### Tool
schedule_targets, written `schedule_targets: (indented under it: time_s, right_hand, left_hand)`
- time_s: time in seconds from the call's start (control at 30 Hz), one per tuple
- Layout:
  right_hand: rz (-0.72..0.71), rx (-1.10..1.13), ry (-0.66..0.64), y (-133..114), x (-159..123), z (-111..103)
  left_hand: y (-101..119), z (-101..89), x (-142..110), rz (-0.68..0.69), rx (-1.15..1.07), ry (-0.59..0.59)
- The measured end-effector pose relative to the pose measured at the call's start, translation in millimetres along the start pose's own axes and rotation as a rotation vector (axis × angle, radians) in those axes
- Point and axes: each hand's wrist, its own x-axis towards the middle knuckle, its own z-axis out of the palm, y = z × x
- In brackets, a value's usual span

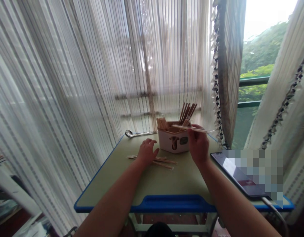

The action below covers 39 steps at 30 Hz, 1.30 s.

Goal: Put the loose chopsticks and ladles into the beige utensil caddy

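A white utensil holder with a brown rim stands at the back of the table. Darker brown chopsticks lean up out of its right part, and a bundle of paler sticks rises at its left. Pinched in my right hand is a pair of wrapped disposable chopsticks, held level across the holder's front rim. My left hand hovers or rests left of the holder with fingers apart, holding nothing. Beneath and beside it, several wrapped chopsticks lie on the tabletop, partly covered by the hand.
A slotted metal spoon lies at the table's back left edge. On the right, a tablet or large phone has a white cable plugged in. The blue-edged table stands against sheer curtains.
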Motion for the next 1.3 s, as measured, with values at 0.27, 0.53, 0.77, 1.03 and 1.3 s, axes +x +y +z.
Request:
schedule_targets:
  time_s: [0.27,0.53,0.77,1.03,1.3]
  right_hand:
    - [0.035,0.018,0.043,-4.0,0.4,-5.5]
    - [0.03,0.051,0.094,-8.6,0.1,-9.7]
    - [0.046,0.067,0.043,-8.3,0.9,-6.2]
    - [0.064,0.056,-0.251,-3.7,-1.9,3.7]
    - [0.08,-0.063,-0.226,-1.9,-1.3,1.1]
  left_hand:
    - [-1.0,2.0,0.4,0.03,0.006,-0.057]
    - [-2.1,4.6,0.1,0.05,0.01,-0.065]
    - [-0.9,3.4,-0.2,0.057,0.008,-0.081]
    - [-0.4,4.7,-1.8,0.136,-0.054,-0.283]
    - [-1.5,-1.3,-0.5,0.136,-0.12,-0.413]
